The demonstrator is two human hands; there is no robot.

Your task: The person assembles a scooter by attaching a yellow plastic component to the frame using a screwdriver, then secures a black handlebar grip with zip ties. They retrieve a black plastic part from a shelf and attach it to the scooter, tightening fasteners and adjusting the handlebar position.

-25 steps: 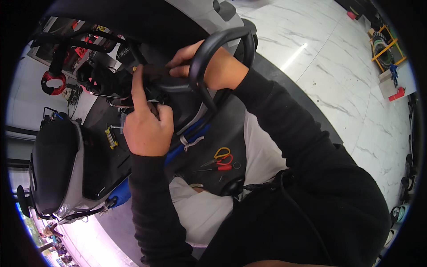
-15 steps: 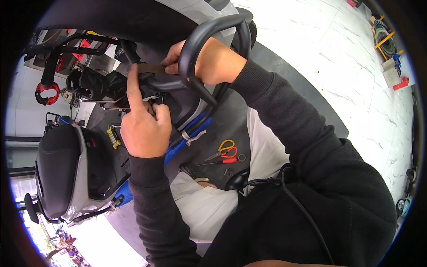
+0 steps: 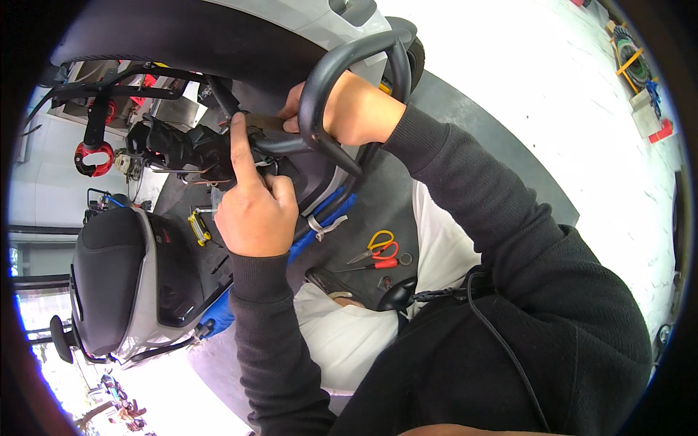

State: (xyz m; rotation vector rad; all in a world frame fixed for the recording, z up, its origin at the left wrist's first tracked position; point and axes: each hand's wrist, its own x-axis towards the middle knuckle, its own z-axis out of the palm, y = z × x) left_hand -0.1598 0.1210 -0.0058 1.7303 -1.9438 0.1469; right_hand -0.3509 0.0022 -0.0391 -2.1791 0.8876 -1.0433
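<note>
Just left of the bent black bar (image 3: 314, 102), a brown strip (image 3: 264, 122) runs between two hands. Keeping it flat and snug seems best. The right hand (image 3: 354, 109), partly behind the bar, pinches one end. Left of the bar, the left hand (image 3: 258, 214) points one finger at the other end; I cannot tell whether its curled fingers hold anything.

White light is glaring at lower left, the floor (image 3: 509, 87) at upper right is glowing almost plain white, the spot left of the curved black bar (image 3: 316, 98) is looking dim, and the edges are bending into black.
</note>
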